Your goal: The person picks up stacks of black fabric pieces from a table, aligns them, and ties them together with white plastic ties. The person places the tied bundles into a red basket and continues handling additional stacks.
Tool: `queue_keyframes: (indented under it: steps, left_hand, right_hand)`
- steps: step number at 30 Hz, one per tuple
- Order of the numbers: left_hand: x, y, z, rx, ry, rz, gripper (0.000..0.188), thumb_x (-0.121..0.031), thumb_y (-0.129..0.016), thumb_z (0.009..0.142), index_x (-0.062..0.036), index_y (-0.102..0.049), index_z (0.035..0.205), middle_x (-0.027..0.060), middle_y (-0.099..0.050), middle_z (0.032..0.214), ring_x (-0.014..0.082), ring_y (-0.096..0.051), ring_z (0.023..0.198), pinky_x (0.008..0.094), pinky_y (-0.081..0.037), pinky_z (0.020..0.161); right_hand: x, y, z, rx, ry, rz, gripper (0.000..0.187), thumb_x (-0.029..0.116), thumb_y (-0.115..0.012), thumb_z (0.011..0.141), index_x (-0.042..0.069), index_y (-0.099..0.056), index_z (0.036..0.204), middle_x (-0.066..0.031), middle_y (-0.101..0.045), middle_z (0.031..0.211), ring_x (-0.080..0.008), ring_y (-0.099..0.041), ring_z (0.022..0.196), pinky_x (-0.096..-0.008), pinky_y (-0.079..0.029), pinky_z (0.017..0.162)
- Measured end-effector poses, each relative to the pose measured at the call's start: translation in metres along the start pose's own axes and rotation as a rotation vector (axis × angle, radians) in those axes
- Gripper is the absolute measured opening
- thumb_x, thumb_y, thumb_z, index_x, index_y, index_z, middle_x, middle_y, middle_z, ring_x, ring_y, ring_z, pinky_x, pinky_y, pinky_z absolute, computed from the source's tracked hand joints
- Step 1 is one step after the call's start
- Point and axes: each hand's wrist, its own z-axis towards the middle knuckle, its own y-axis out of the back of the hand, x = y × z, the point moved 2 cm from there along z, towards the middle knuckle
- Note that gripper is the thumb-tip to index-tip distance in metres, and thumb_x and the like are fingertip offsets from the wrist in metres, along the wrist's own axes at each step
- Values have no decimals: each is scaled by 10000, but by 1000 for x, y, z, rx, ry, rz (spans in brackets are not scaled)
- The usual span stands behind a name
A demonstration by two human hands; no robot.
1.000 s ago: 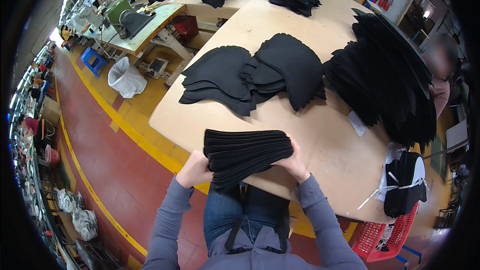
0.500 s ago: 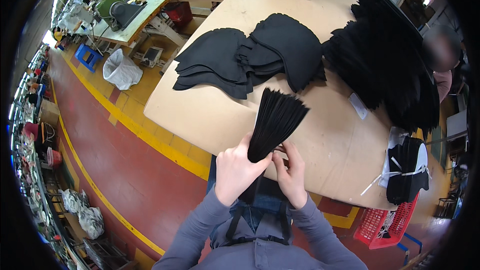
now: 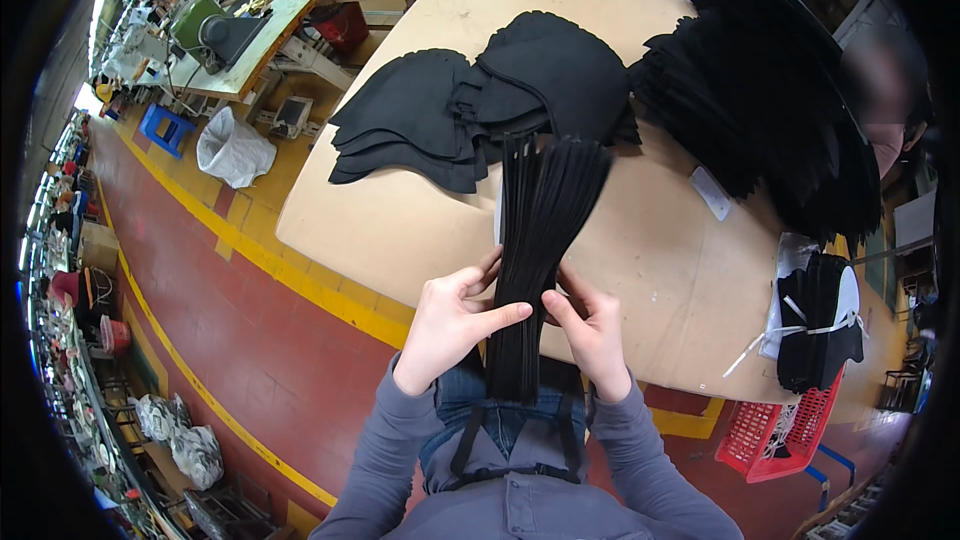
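Both hands grip one stack of black fabric pieces point(image 3: 537, 250), held on edge above the near edge of the tabletop point(image 3: 400, 230). The left hand point(image 3: 450, 325) pinches the stack from its left side, thumb and forefinger laid across the flat face, while the right hand point(image 3: 590, 335) presses against the right side with its fingers closed on the layers. The lower end of the stack hangs below the hands, in front of the person's lap; the upper end reaches out over the tabletop and fans a little wider.

As a judgement, the likely trouble is slippage. The pieces are thin and many, and they are clamped only around the middle, so a loosened pinch could let inner layers slide down and out toward the floor. The splayed upper end could also flop sideways and lose its alignment, since nothing supports it there.

The stack looks like dozens of matching dark sheets, packed tight where the hands squeeze and separated into visible ribs higher up. Each edge reads as a thin matte line, with no sheen.

Farther in on the tabletop lies a loose heap of curved black cut pieces point(image 3: 480, 110), and a far larger black pile point(image 3: 760, 110) fills the right side. A tied black bundle point(image 3: 820, 325) sits at the right edge above a red basket point(image 3: 780, 435).
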Motion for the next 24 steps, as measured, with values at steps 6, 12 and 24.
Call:
queue_keyframes:
  steps: [6,12,24]
  left_hand:
    - [2,-2,2,-47,21,-159,612,-34,-772,811,201,-460,1283,261,-504,1366,197,-630,1047,286,-554,865]
    - [3,0,-1,-74,29,-162,607,-20,-766,811,199,-457,1285,265,-508,1359,207,-631,1049,298,-558,874]
    - [3,-4,-5,-91,1,-192,662,0,-743,821,176,-398,1358,280,-568,1267,193,-638,1024,292,-554,869]
  right_hand:
    - [2,-2,-6,-190,179,-192,487,-35,-566,920,73,-389,1361,-60,-590,1013,-16,-520,656,-163,-370,546]
    - [18,-9,-2,-82,33,-132,323,23,-677,881,-8,-529,1167,-68,-611,961,-39,-569,681,-176,-420,535]
    - [23,-12,-4,-44,-81,35,305,-26,-616,898,10,-464,1160,2,-535,945,-35,-544,767,-163,-412,624]
